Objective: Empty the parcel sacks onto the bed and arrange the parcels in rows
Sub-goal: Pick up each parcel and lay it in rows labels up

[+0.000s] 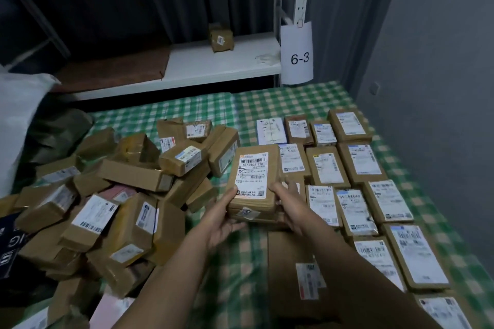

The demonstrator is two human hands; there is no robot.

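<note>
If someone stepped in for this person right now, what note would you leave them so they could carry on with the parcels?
Hands: the left hand grips the near left corner of a brown parcel, label up; the right hand grips its near right edge.
Where: the parcel is held over the left edge of the rows.
Done: the rows lie label-up on the right side of the bed.
Left: a loose pile on the left needs arranging. A white sack lies at far left, its contents unseen.
</note>
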